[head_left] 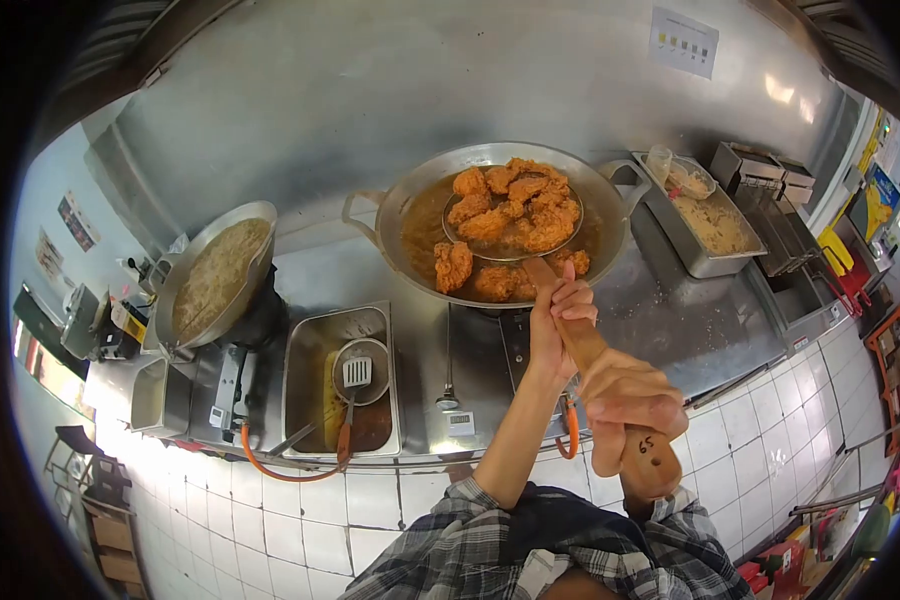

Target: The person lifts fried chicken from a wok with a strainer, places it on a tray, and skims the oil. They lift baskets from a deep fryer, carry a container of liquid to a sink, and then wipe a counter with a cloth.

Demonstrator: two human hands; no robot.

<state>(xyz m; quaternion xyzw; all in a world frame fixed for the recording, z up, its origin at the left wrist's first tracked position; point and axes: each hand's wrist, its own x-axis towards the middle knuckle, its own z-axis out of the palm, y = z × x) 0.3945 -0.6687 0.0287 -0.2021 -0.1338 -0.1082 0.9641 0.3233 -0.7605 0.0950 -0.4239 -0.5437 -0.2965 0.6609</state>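
Both my hands are closed around the wide wooden handle of a skimmer [585, 342]. My left hand [562, 315] grips it near the head, by the wok's front rim. Lower down, my right hand [632, 398] wraps the handle close to its marked end. The round skimmer head bears a heap of browned fried chicken pieces [515, 205] above the oil in a large two-handled wok [400, 262]. More fried chicken [453, 266] lies in the oil at the wok's front and left. Whether the head touches the oil is hidden by the pieces.
To the left stands another wok [220, 270] of pale oil. A metal basin [300, 350] holds a strainer and a slotted turner [356, 374]. At right are a tray of breading [710, 225] and fryer baskets [770, 220]. An orange hose [290, 477] loops along the front edge.
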